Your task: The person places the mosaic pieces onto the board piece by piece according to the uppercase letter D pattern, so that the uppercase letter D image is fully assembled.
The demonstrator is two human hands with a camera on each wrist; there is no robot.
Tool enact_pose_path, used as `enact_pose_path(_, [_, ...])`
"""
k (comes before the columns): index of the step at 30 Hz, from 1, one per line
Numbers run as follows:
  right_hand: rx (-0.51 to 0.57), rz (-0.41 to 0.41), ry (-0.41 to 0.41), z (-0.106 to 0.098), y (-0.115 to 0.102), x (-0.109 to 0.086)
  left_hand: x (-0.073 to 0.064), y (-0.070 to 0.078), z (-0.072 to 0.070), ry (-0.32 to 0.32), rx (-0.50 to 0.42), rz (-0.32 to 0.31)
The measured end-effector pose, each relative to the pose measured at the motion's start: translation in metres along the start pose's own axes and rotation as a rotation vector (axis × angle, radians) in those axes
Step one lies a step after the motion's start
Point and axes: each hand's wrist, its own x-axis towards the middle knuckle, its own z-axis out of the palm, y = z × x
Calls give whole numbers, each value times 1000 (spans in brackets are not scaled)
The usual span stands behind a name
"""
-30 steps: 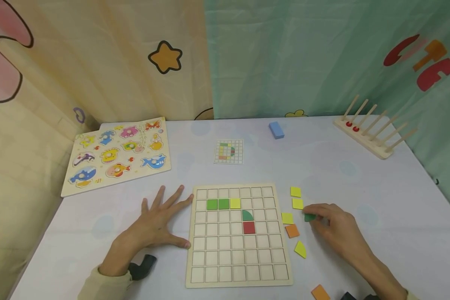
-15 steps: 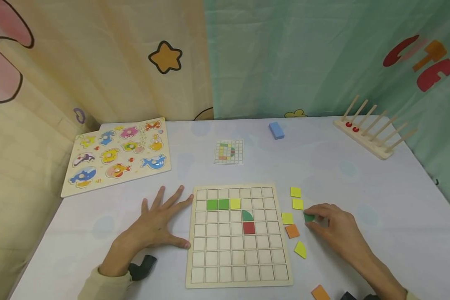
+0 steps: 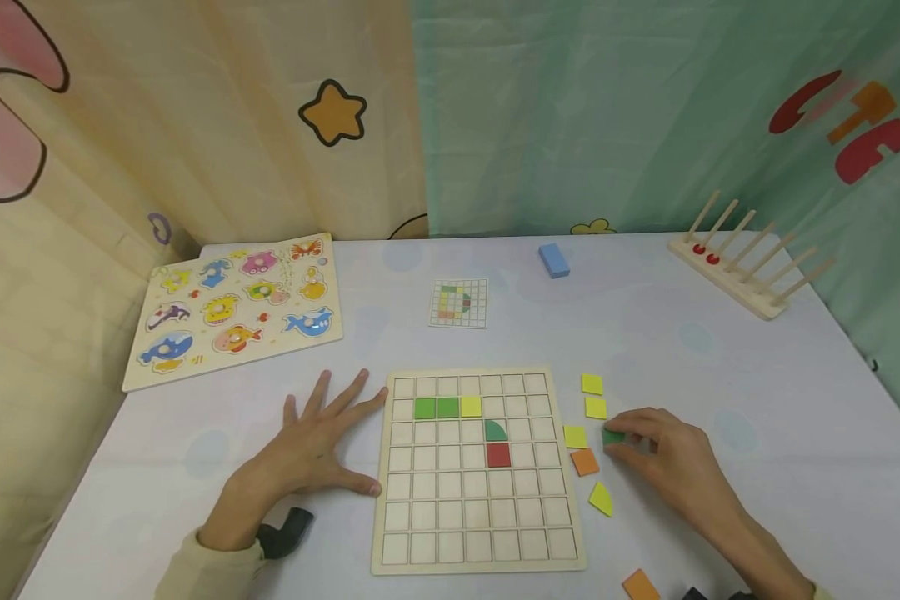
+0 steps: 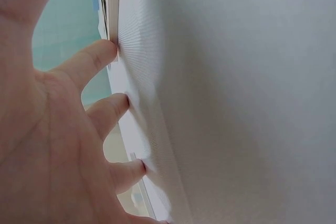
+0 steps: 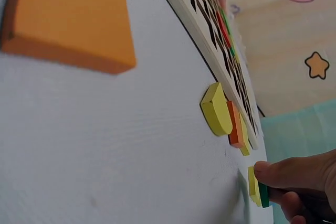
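My left hand (image 3: 307, 454) lies spread on the table, its thumb and index fingertips touching the left edge of a wooden grid board (image 3: 427, 517). To the right of that board, my right hand (image 3: 671, 457) pinches a dark green tile (image 3: 612, 436) between thumb and fingers; its full outline is partly hidden. Set in the grid are two light green squares (image 3: 437, 408), a yellow square (image 3: 471, 407), a green quarter-round (image 3: 495, 431) and a red square (image 3: 498, 455). Beside the board lie several yellow tiles (image 3: 596, 407), a yellow quarter-round (image 3: 601, 499) and an orange square (image 3: 585, 462).
A small printed pattern card (image 3: 458, 303) lies beyond the board. Farther back are an animal peg puzzle (image 3: 240, 304), a blue block (image 3: 553, 261) and a wooden peg rack (image 3: 742, 279). Another orange tile (image 3: 641, 585) lies near the front edge of the view.
My right hand has shifted the dark green tile slightly left, towards the board, and more of the tile shows between the fingers. My left hand has stayed in place.
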Motion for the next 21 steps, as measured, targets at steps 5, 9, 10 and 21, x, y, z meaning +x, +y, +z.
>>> enact_pose_path(5, [40, -32, 13, 2, -7, -1, 1, 0, -1, -4, 4, -3])
enact_pose_path(9, [66, -34, 2, 6, -13, -2, 1, 0, 0, -5, 7, -2])
enact_pose_path(10, [76, -33, -5, 7, -15, -2, 1, -1, 0, -4, 7, -1])
enact_pose_path(21, [169, -114, -47, 22, -40, -3, 1, 0, 0, -13, 16, -14])
